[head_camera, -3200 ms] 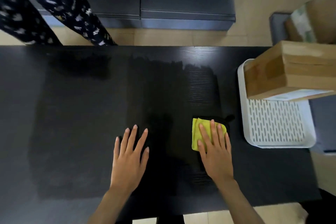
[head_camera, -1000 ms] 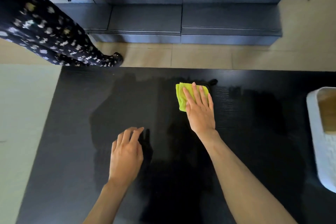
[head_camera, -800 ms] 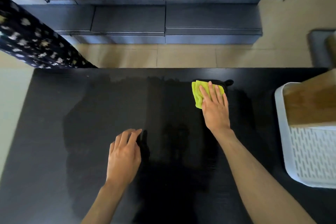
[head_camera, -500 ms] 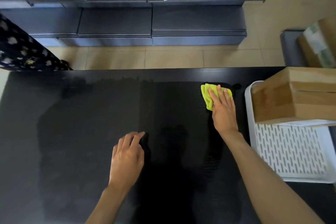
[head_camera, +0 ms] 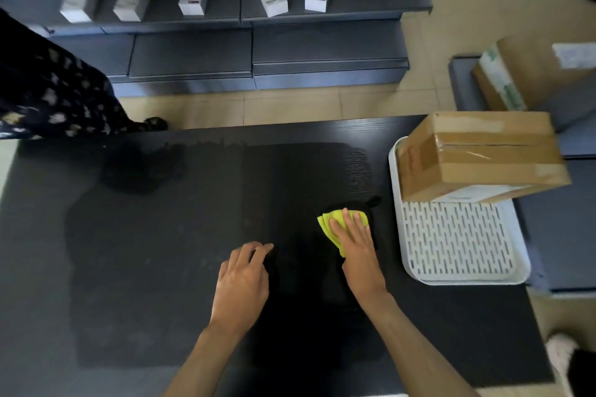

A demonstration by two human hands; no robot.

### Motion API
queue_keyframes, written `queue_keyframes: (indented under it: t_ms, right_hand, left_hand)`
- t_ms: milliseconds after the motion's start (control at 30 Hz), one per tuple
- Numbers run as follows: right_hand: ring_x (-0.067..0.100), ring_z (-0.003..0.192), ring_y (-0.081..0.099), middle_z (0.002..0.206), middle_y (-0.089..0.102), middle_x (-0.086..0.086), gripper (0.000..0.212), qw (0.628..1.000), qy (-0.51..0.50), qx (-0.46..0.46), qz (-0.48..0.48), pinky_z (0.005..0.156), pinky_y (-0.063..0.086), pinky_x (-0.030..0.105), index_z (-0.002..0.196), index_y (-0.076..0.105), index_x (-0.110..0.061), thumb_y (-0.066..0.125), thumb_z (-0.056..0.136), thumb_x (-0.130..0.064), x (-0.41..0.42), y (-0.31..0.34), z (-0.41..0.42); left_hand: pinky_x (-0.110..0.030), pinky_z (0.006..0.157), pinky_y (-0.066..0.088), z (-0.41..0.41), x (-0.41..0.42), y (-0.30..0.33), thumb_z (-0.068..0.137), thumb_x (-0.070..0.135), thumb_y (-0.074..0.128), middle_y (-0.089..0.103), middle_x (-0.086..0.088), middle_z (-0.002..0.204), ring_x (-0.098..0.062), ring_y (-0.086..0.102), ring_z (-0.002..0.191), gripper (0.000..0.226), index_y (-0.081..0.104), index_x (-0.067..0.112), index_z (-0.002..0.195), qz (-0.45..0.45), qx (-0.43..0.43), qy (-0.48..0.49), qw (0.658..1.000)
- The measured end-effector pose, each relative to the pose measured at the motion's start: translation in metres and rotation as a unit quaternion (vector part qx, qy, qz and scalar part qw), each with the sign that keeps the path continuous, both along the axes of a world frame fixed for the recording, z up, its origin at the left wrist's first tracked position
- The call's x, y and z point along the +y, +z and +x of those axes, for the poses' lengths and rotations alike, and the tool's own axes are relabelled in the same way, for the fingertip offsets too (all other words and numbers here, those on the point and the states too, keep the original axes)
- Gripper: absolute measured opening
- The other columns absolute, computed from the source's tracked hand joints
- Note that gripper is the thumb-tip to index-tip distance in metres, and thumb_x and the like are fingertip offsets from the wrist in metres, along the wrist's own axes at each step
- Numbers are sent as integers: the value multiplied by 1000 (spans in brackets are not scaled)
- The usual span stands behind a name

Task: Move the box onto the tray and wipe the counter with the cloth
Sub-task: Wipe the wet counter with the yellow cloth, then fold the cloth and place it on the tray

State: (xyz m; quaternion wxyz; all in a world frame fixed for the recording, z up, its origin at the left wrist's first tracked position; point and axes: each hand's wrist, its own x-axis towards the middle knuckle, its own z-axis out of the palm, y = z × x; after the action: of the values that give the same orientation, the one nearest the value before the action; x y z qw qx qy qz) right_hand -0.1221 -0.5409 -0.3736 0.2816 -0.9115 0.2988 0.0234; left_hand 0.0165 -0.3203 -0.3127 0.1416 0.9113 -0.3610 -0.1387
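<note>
The brown cardboard box [head_camera: 480,155] rests on the far half of the white slotted tray [head_camera: 458,251] at the counter's right end. My right hand [head_camera: 354,245] presses flat on the folded yellow-green cloth [head_camera: 329,222], just left of the tray on the black counter [head_camera: 161,235]. A darker, damp-looking patch covers much of the counter's middle. My left hand [head_camera: 242,277] rests on the counter with its fingers curled and nothing in it.
A person in dark patterned clothing [head_camera: 48,90] stands at the counter's far left corner. Grey shelves [head_camera: 251,19] with several small white boxes lie beyond the counter. Another cardboard box [head_camera: 522,71] sits at the far right, off the counter.
My right hand slid the cloth right along the counter's far edge, then toward me beside the tray. My left hand stayed in place with its fingers curled.
</note>
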Motion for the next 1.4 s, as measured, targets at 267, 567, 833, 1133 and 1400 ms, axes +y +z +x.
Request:
queue_keyframes:
  t_ms: [267,567,833,1133,1400]
  right_hand:
    - [25,154,35,167,35,5,67,989,-63,41,125,124,34,37,145,58,-15,62,86,16,53,46,-5]
    - [-3,133,54,144,55,-12,51,964,-114,-103,216,106,39,7,135,67,-16,57,94,13,144,121,0]
    - [-20,130,46,142,53,-19,47,963,-126,-151,185,105,38,5,138,65,-13,55,98,9,197,157,1]
    - [-5,127,60,137,64,-21,49,942,-144,-181,243,105,50,19,124,74,-28,60,95,10,231,172,-7]
    - [17,124,66,130,72,-3,31,799,-353,-183,451,106,54,46,128,65,-32,62,102,-16,218,176,-11]
  left_hand:
    - [-34,109,46,-12,20,30,103,20,47,49,12,144,-11,51,128,46,49,32,146,2,165,-97,982]
    - [-24,104,47,-29,43,61,104,19,51,62,10,127,-3,60,117,37,55,44,132,-153,363,29,919]
    - [-38,101,57,-25,68,91,103,22,59,74,12,120,-7,69,114,28,69,45,117,-264,494,228,796]
    - [-44,96,60,-22,85,103,90,-2,70,80,3,100,-16,76,99,35,80,31,91,-322,444,253,797]
    - [-25,88,59,-14,80,139,90,2,72,80,10,105,-7,74,102,27,81,25,101,-341,453,132,813]
